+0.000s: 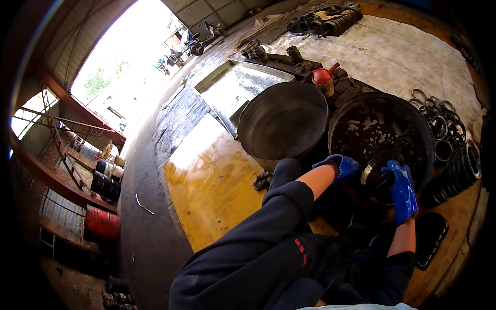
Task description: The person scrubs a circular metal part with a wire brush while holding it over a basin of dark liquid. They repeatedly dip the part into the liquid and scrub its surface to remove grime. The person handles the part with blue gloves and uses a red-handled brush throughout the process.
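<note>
My two hands wear blue gloves and meet at the near side of a large black tub (430, 144), which holds dark liquid with patches of pale foam. Between them is a dark round metal part (368, 174) with a shiny edge, tilted at the tub's near rim. My left hand (346, 167) is closed at the part's left side, its fingertips partly hidden. On the opposite side my right hand (403, 192) curls its fingers over the part's edge. Left of the tub stands a wide dark basin (281, 121).
Many black rings (443, 126) are heaped right of the tub. A red scoop (322, 76) rests on a can behind. Further left lie a shallow metal tray (213, 82) and a yellow board (212, 191). A red drum (102, 222) stands far left.
</note>
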A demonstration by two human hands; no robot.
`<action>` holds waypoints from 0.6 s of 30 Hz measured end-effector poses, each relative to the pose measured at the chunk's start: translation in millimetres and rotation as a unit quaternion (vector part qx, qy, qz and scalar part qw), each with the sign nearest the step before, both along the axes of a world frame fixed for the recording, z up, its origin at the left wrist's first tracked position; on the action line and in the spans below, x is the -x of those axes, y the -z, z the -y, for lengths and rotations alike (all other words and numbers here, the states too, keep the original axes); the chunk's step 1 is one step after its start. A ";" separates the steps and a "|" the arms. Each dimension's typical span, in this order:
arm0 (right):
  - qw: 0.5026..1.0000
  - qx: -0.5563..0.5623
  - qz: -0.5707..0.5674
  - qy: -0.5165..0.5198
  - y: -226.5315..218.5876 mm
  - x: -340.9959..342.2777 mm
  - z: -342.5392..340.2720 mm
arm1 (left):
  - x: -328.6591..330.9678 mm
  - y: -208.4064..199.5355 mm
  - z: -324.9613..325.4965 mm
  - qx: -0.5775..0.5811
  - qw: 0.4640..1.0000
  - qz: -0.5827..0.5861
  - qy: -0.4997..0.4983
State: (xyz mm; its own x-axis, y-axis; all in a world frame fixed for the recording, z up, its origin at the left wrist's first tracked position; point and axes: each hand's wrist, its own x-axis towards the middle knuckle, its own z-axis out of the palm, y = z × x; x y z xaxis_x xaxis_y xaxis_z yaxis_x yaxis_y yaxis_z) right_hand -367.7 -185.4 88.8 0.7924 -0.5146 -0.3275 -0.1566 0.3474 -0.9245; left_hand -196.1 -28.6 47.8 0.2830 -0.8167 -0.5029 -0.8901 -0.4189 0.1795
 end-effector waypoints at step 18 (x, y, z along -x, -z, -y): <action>0.999 -0.045 0.021 -0.007 31.8 -24.7 -5.4 | 4.4 82.8 -25.8 -0.066 0.989 0.090 -0.094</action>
